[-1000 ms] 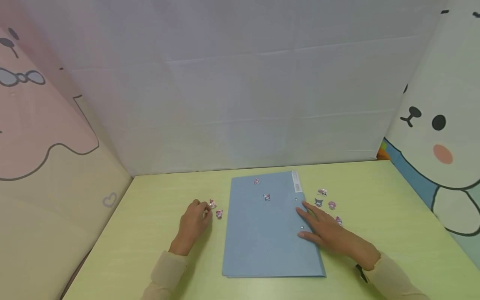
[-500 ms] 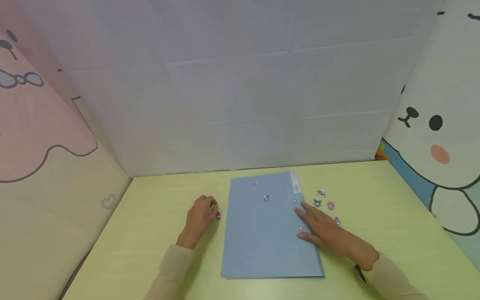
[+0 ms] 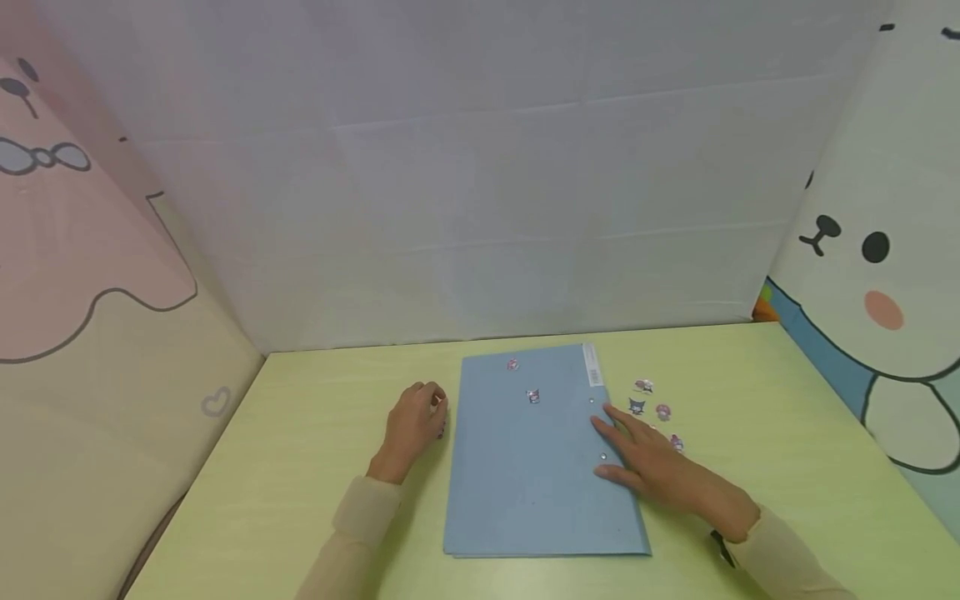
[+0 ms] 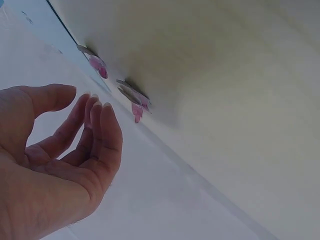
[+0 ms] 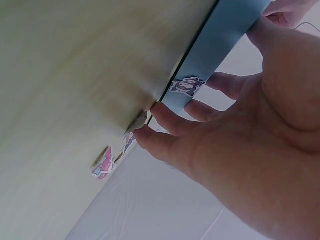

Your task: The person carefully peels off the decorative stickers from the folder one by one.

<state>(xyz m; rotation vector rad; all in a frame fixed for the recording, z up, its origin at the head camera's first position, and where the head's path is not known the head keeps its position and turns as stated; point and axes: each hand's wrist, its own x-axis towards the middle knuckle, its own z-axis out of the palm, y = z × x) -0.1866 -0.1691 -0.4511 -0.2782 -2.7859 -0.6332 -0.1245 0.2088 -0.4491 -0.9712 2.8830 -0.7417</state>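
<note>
A closed blue folder (image 3: pixel 536 475) lies on the table, with two small cartoon stickers (image 3: pixel 532 396) on its cover. To its left hovers my left hand (image 3: pixel 411 421), fingers bent and thumb apart from the fingertips in the left wrist view, nothing visible between them. Just beyond those fingertips, pink cartoon stickers (image 4: pixel 135 100) rest on the table; the head view mostly hides them behind the hand. My right hand (image 3: pixel 648 462) rests with spread fingers on the folder's right edge. Near its outer fingers several cartoon stickers (image 3: pixel 663 412) lie on the table.
The pale yellow-green table (image 3: pixel 315 417) reaches back to a white cloth wall (image 3: pixel 480 208). Cartoon-printed panels (image 3: pixel 862 333) stand at both sides. A white barcode label (image 3: pixel 592 365) marks the folder's upper right corner.
My left hand has moved right and slightly away from me, toward the folder, and now covers stickers that showed beside it. The right hand has stayed on the folder.
</note>
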